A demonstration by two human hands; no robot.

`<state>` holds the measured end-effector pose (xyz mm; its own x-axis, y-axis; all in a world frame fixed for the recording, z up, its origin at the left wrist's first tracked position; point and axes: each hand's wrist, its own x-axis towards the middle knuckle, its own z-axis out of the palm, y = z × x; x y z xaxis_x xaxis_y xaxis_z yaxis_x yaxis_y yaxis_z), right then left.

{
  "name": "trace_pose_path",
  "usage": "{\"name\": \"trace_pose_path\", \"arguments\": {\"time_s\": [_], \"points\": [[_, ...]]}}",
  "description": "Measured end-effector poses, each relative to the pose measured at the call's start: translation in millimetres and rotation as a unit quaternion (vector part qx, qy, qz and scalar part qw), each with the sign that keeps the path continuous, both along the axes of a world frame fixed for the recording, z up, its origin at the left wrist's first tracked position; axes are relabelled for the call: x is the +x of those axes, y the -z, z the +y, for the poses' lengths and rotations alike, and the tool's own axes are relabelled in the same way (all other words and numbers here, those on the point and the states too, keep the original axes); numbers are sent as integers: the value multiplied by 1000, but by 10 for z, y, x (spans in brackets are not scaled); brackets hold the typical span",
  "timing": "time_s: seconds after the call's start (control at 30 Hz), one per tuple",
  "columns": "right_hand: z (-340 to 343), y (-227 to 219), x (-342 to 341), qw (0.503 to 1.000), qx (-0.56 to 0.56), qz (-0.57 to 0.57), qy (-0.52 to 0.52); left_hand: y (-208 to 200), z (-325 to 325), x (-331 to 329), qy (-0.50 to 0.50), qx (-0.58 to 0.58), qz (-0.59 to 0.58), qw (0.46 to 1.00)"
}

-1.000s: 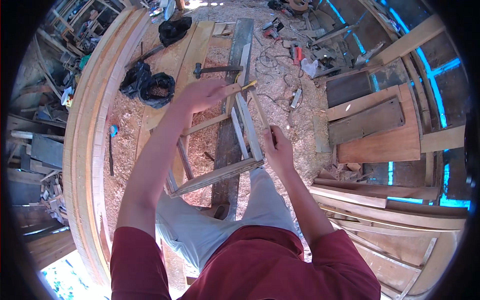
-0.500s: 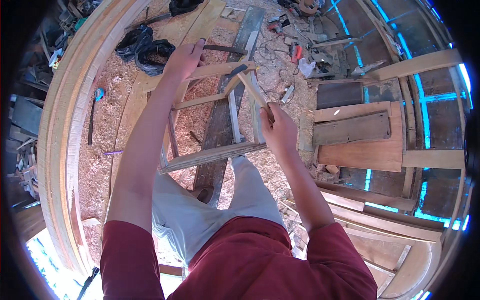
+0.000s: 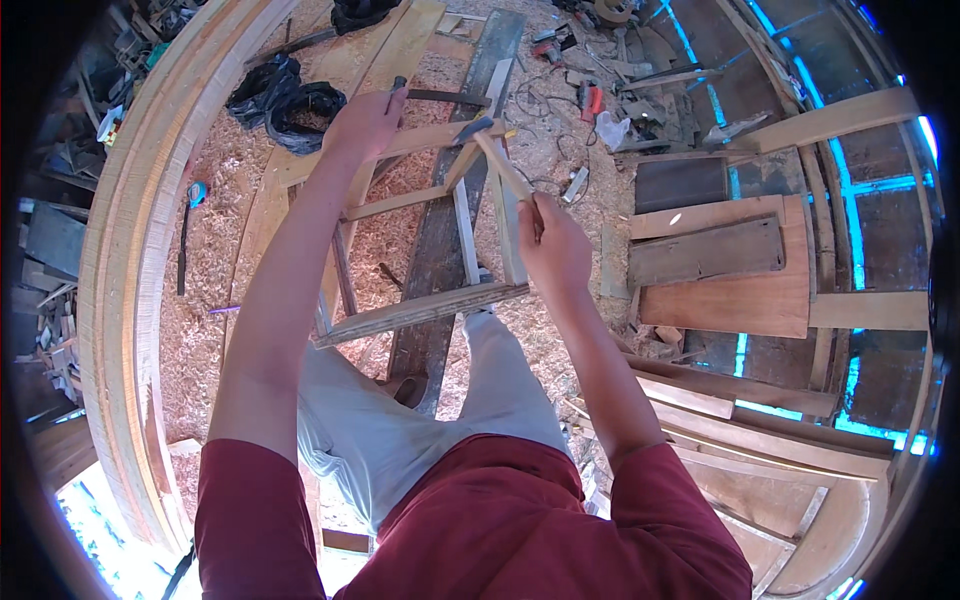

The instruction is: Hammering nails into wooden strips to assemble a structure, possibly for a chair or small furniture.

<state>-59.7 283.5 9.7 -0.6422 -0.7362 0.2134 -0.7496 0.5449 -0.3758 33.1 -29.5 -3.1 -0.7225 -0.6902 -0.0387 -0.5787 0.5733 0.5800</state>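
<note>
My right hand [image 3: 553,240] is closed around the pale wooden handle of a hammer [image 3: 508,172]. Its dark head rests at or just above the right end of the top rail of a wooden frame [image 3: 425,310]; contact is hard to tell. This open frame of rails and legs, like a stool or chair, stands before my knees. Over the far left part of the top rail, my left hand [image 3: 362,128] is closed around one end of a dark narrow bar [image 3: 450,97]. That bar stretches right toward a pale upright; its kind is unclear, and the fingers are partly hidden.
A dark long plank [image 3: 425,350] runs beneath the frame over wood shavings. Black plastic bags [image 3: 285,100] and a tape measure [image 3: 197,190] lie left. Curved stacked timber [image 3: 120,300] borders the left. Boards [image 3: 725,295] lie right; a red tool [image 3: 592,99] and cords lie far right.
The hammer head has risen slightly, and my right hand has moved a little up with it. My left hand has shifted slightly left, still around the bar. The frame stays put.
</note>
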Motion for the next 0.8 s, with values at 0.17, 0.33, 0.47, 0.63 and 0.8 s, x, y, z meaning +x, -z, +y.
{"name": "trace_pose_path", "arguments": {"time_s": [0.17, 0.33, 0.47, 0.63, 0.8], "points": [[-20, 22, 68, 998, -3, 44, -47, 9, -10, 10, 21, -10, -8, 1000], [28, -45, 31, 1000, -21, 8, -17, 20, 9, -16, 18, -21, -22, 999], [-16, -76, -163, 998, 33, -55, 18, 127, -17, 28, 4, -41, 31, 999], [-54, -546, -560, 994, 37, 51, -86, 71, 56, 57, 3, -66, 75, 995], [-423, -1217, -978, 943, 198, 175, -201, -144, 29, 371, 23, -152, -102, 983]]}}
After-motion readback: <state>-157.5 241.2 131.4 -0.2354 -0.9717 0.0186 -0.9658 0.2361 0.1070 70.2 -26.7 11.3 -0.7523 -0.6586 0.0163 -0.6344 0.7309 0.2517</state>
